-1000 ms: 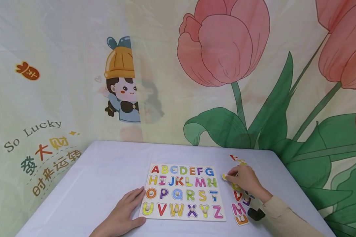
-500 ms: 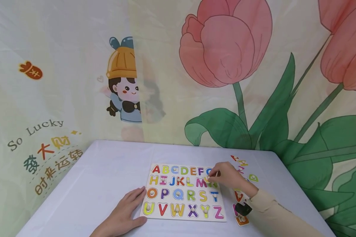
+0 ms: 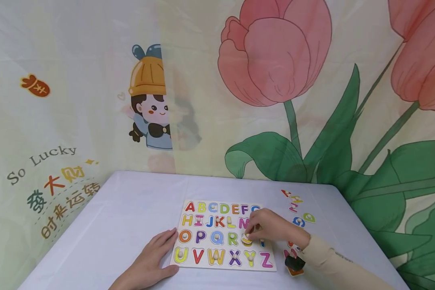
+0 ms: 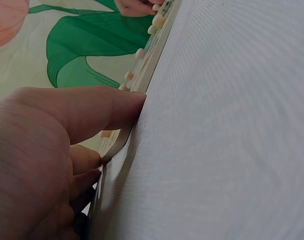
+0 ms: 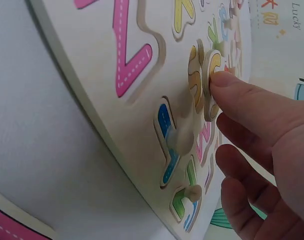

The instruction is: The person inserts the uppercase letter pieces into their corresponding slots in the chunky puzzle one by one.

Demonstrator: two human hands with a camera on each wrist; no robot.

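A white wooden alphabet board (image 3: 206,247) lies on the table, with knobbed letter pieces in several of its recesses. My right hand (image 3: 275,229) pinches a yellow letter S piece (image 5: 212,102) between thumb and fingers. In the right wrist view the piece is tilted and close over the printed S recess (image 5: 194,82), slightly apart from it. The seated blue T piece (image 5: 164,125) is near that hand. My left hand (image 3: 148,257) rests at the board's left side, fingers extended along the edge. Its thumb (image 4: 116,105) touches the edge near the front corner.
Loose letter pieces lie right of the board, among them a green D (image 3: 309,218), a blue G (image 3: 299,222), a yellow H (image 3: 296,199) and a red A (image 3: 286,193). My right forearm (image 3: 337,257) partly covers others. A printed cloth (image 3: 195,80) hangs behind the table.
My right hand has carried the yellow S piece left from the loose letters, over the board's right side, then down to the S recess. My left hand has stayed in place.
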